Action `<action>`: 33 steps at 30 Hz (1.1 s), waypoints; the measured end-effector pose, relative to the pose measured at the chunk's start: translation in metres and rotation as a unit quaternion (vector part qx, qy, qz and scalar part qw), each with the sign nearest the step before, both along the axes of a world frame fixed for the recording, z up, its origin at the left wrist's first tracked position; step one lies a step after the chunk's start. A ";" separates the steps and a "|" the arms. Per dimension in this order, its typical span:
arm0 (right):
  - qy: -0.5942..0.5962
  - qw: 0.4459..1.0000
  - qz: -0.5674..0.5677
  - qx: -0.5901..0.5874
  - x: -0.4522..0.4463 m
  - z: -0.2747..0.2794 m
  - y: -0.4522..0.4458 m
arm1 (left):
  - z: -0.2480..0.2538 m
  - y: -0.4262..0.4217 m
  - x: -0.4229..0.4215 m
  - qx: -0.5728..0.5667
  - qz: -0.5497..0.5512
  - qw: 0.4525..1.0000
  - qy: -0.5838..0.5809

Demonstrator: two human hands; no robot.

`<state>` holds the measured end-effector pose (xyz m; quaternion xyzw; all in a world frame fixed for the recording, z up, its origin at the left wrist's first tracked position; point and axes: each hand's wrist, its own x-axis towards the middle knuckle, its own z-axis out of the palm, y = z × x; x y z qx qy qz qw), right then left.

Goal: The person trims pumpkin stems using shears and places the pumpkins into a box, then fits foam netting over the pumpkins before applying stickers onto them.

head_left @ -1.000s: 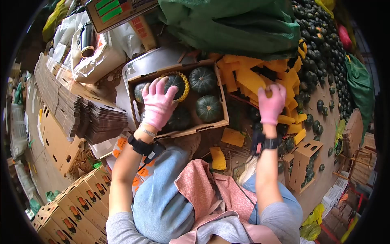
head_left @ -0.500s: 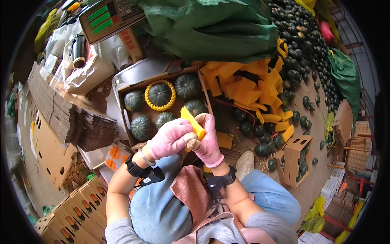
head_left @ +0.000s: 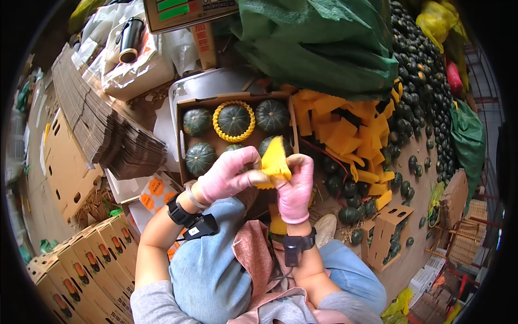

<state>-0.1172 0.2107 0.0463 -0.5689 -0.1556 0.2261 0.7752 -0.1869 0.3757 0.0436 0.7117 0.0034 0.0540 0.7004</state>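
Note:
Both my hands wear pink gloves and hold one yellow foam net (head_left: 275, 161) between them, over the lower right of an open cardboard box (head_left: 182, 141). My left hand (head_left: 229, 171) pinches its left side. My right hand (head_left: 295, 189) grips the right side, thumb against the net. In the box, several dark green pumpkins (head_left: 200, 159) sit in two rows. The upper middle pumpkin (head_left: 233, 120) has a yellow net ring around it. The hands and the net partly hide the lower middle and lower right pumpkins.
Yellow foam nets (head_left: 341, 128) are heaped right of the box, below a green sack (head_left: 318, 48). Loose pumpkins (head_left: 415, 81) spread on the far right. Flattened cardboard (head_left: 102, 124) is stacked at left. A scale display (head_left: 183, 12) stands above, and a cut carton (head_left: 384, 235) at lower right.
My right hand has come from the heap of nets to meet my left hand, which has left the netted pumpkin. Between them the yellow net has been turned more upright and spread a little.

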 end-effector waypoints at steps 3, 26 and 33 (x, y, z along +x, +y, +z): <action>-0.051 0.997 -0.030 -0.043 -0.003 -0.001 0.005 | 0.008 0.000 -0.001 0.318 0.057 0.944 -0.069; 0.094 0.985 0.136 -0.047 -0.028 -0.006 -0.004 | 0.003 0.008 -0.020 0.173 0.021 0.977 -0.122; 0.010 0.985 0.163 -0.051 -0.023 -0.004 -0.022 | -0.004 0.022 -0.033 -0.101 -0.323 0.941 0.002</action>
